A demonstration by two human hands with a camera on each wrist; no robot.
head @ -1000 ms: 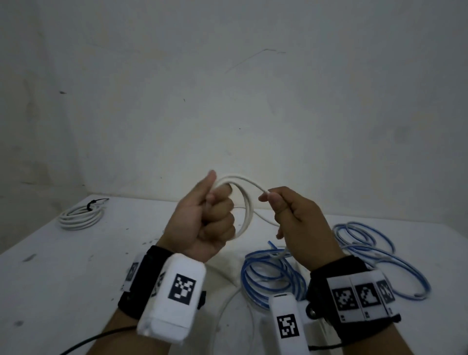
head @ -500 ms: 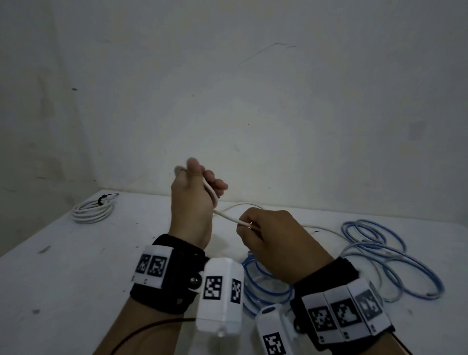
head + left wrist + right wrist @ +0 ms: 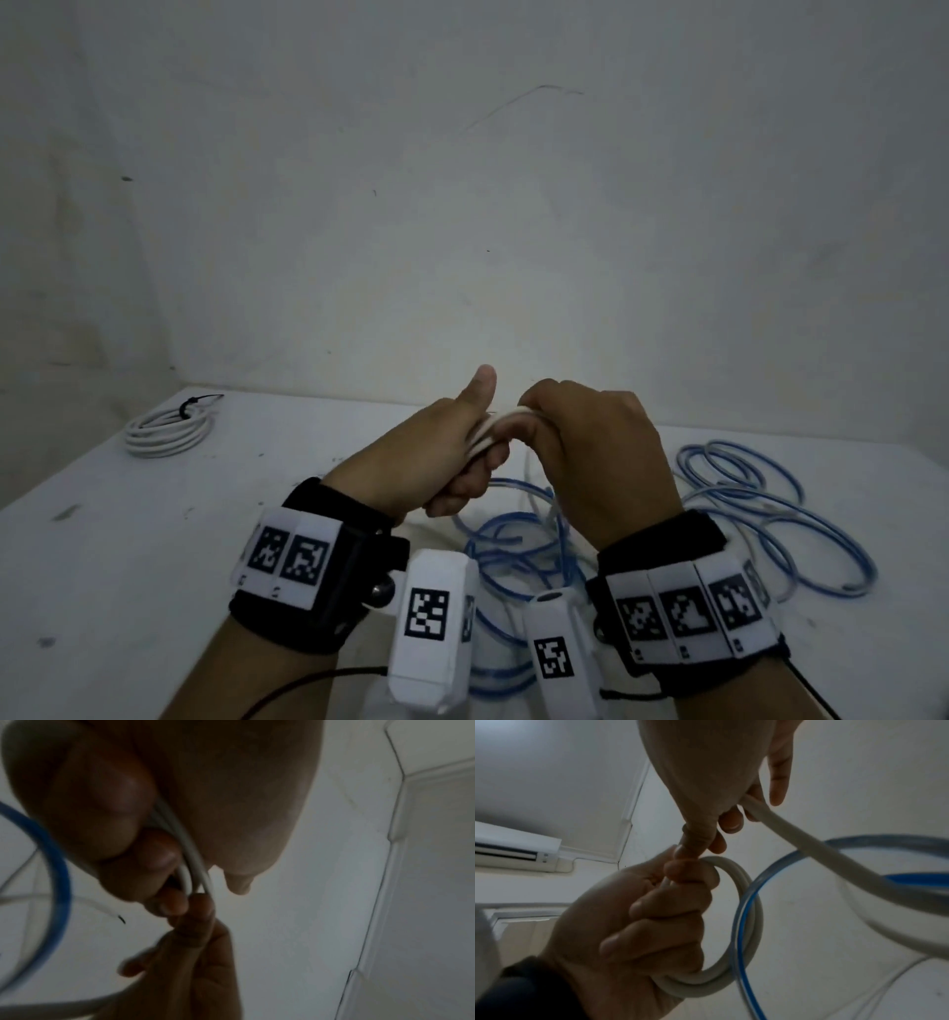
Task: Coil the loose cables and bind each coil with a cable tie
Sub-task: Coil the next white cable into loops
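— While we wind the white cable (image 3: 741, 914), where is it?
— Up off the surface (image 3: 128, 519), between our hands. Our left hand (image 3: 431, 457) has a closed grip on the loops. Our right hand (image 3: 590, 452) pinches the loose part.
— How do we do it well?
— We should keep loops even, and clear of the blue cable (image 3: 744, 514).

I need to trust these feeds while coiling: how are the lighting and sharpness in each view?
Head: dim and even, corners darkened, but the hands, white cable and blue cable are readable. Left wrist: dark and soft, left hand in shadow. Right wrist: brighter, grip clear, near cable blurred.
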